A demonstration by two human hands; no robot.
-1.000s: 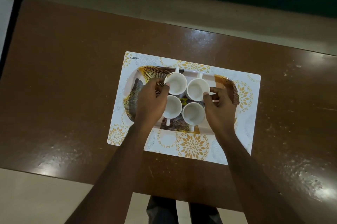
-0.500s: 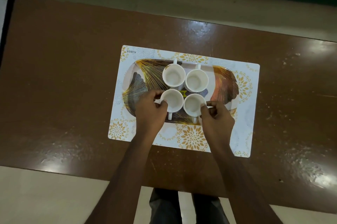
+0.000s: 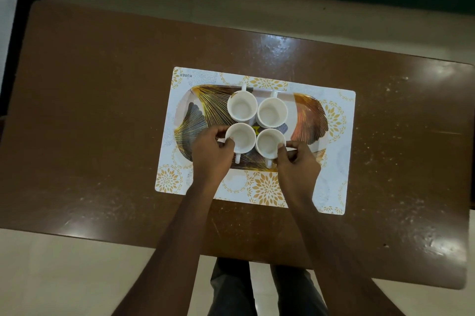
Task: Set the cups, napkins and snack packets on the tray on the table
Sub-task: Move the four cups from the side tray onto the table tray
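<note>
Since a second ago your hands have dropped from the far cups to the near pair. Your left hand [image 3: 210, 152] pinches the near-left cup [image 3: 241, 137]; your right hand [image 3: 295, 164] pinches the near-right cup [image 3: 270, 142]. All four round, glossy white cups sit on the leaf-patterned tray [image 3: 308, 120], on a floral mat [image 3: 339, 161].

Both bare forearms reach forward from the worktop's near edge. The left hand [image 3: 210, 151] and the right hand [image 3: 295, 161] sit side by side, fingers curled, thumb and forefinger pinched together.
</note>
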